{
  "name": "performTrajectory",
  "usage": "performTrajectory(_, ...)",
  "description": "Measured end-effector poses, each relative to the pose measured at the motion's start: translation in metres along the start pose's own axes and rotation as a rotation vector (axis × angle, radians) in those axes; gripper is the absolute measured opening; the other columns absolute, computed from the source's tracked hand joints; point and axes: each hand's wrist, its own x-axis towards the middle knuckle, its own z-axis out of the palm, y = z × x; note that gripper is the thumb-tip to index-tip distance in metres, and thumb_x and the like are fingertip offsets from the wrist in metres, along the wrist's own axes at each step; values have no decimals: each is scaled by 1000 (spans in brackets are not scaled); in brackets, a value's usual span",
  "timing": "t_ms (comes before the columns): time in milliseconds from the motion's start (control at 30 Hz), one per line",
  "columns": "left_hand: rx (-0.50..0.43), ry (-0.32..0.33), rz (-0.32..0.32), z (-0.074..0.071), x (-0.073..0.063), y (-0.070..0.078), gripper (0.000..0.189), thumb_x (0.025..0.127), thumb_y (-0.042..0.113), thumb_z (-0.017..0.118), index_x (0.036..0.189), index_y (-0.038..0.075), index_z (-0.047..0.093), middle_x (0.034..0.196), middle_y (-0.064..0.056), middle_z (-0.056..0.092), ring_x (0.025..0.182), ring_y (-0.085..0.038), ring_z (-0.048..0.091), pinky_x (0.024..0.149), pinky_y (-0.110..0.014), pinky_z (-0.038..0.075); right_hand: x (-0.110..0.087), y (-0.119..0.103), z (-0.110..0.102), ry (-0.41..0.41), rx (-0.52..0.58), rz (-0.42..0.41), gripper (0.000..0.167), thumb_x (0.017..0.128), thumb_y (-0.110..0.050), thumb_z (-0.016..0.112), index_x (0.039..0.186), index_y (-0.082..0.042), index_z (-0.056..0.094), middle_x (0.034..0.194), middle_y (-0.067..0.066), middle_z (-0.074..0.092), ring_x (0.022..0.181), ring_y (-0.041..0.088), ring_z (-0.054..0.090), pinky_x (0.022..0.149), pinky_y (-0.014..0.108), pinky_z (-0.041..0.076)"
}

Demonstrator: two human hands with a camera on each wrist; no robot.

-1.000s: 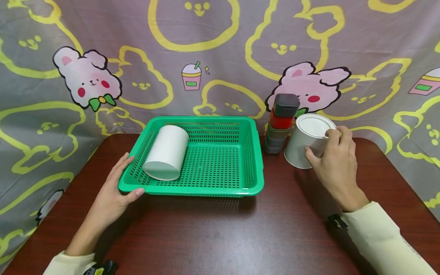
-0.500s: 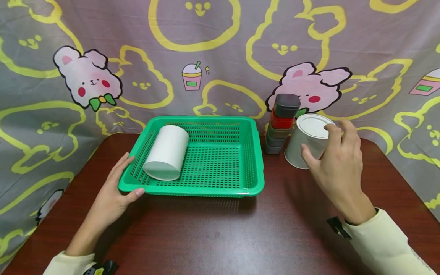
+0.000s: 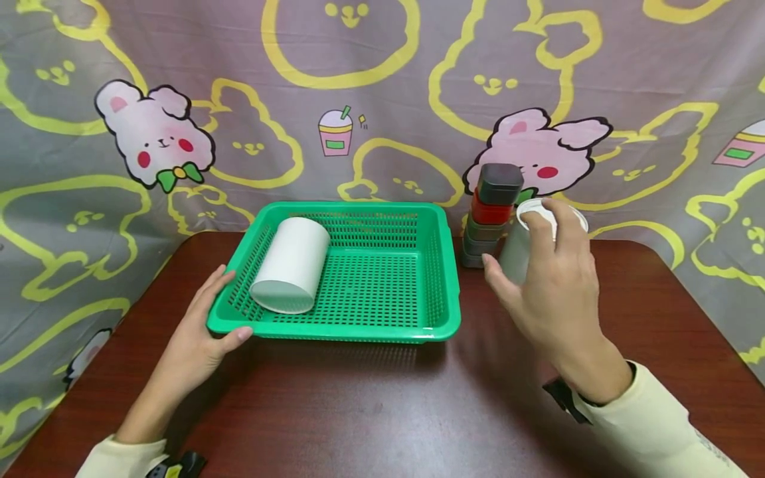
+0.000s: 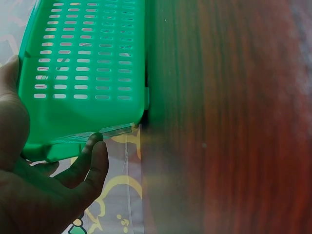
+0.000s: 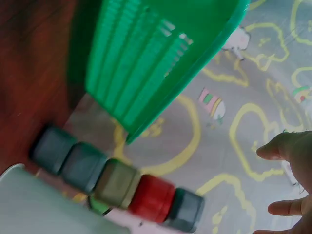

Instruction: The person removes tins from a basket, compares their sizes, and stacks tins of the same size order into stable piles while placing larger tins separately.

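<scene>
In the head view my left hand [image 3: 194, 342] holds the near left corner of a green perforated plastic basket [image 3: 358, 330], thumb over its front rim. The left wrist view shows fingers around the end of the basket [image 4: 83, 112]. A white cylinder [image 3: 293, 259] lies on its side in the basket's left part. My right hand [image 3: 562, 299], fingers spread and gripping nothing, hovers before a pale grey lidded can [image 3: 517, 259] and hides part of it. Left of that can stands a stack of small square boxes [image 3: 491, 214], dark on top with a red one below.
A dark red-brown wooden table [image 3: 370, 405] bears everything. Close behind it hangs a patterned cloth [image 3: 394, 106] with rabbit drawings. The stack of boxes and the can stand close together, just right of the basket.
My right hand has let go of the lidded can and shifted left in front of it, towards the stack of boxes. The left hand and the basket stay in place.
</scene>
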Motion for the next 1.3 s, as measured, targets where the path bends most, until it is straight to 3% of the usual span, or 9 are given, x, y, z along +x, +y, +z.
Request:
performTrajectory(333,-7,7,14,0,0,-1,97,86,10,85,165,12,30,176,-14,14,159,-47,14,118,-72,15,17,-34,12,-173,68,-98,69,84,-25,85,141,-2,53,142,27,51,130,47,51,102,65,48)
performTrajectory(467,-6,9,11,0,1,0,96,86,11,85,165,12,31,176,-15,15,158,-47,15,118,-73,15,28,-46,15,-321,93,-85,71,87,-30,83,146,-7,53,145,23,52,130,45,52,98,64,51)
performTrajectory(633,-7,2,2,0,1,0,97,86,11,85,165,12,30,176,-15,14,158,-48,14,117,-74,15,40,-57,22,-486,66,-68,75,91,-36,80,155,-12,48,154,22,47,140,45,47,102,67,49)
performTrajectory(800,-13,1,7,0,1,0,97,86,11,85,165,12,30,176,-16,14,158,-48,14,118,-74,15,49,-67,31,-569,17,-78,77,94,-42,76,159,-18,44,161,21,40,144,46,43,104,68,47)
performTrajectory(967,-8,1,6,0,1,-1,97,86,11,85,165,13,30,176,-15,14,158,-47,14,117,-73,16,59,-78,40,-601,14,-85,76,96,-43,73,160,-19,41,164,21,37,144,46,44,103,66,49)
performTrajectory(1300,-11,-2,7,-1,1,0,97,86,11,85,165,12,30,176,-15,14,159,-47,14,116,-75,16,79,-97,57,-731,40,-33,77,99,-48,67,164,-24,34,168,17,31,150,44,39,108,65,46)
